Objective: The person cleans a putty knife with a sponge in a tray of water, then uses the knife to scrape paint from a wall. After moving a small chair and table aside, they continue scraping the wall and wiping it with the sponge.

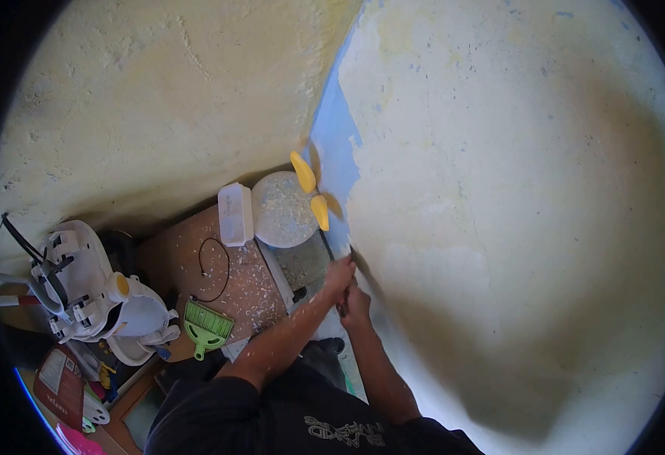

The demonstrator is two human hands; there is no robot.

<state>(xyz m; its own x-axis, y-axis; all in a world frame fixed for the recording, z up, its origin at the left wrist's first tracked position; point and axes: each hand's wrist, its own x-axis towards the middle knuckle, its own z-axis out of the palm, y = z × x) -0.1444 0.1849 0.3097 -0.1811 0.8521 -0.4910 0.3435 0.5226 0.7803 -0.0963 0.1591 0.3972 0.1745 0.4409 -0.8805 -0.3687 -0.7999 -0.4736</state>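
Note:
My left hand (pixel 338 276) and my right hand (pixel 357 305) are both closed, one just above the other, close against the pale wall (pixel 484 189) on the right. Between them they grip what looks like a scraper with a dark handle (pixel 342 309); its blade is mostly hidden. Beyond my hands, a bare blue strip (pixel 335 125) with a ragged paint edge runs up the wall by the corner. A round white top (pixel 285 208) strewn with flakes stands in the corner, with two rounded yellow pieces (pixel 302 172) at its right edge.
A translucent plastic box (pixel 235 215) stands beside the round top. Pale flakes, a thin black cable (pixel 228 265) and a green dustpan with brush (pixel 207 326) lie on a brown board (pixel 185 254). White bulky equipment (pixel 90 280) and a brown package (pixel 59 383) are at the left.

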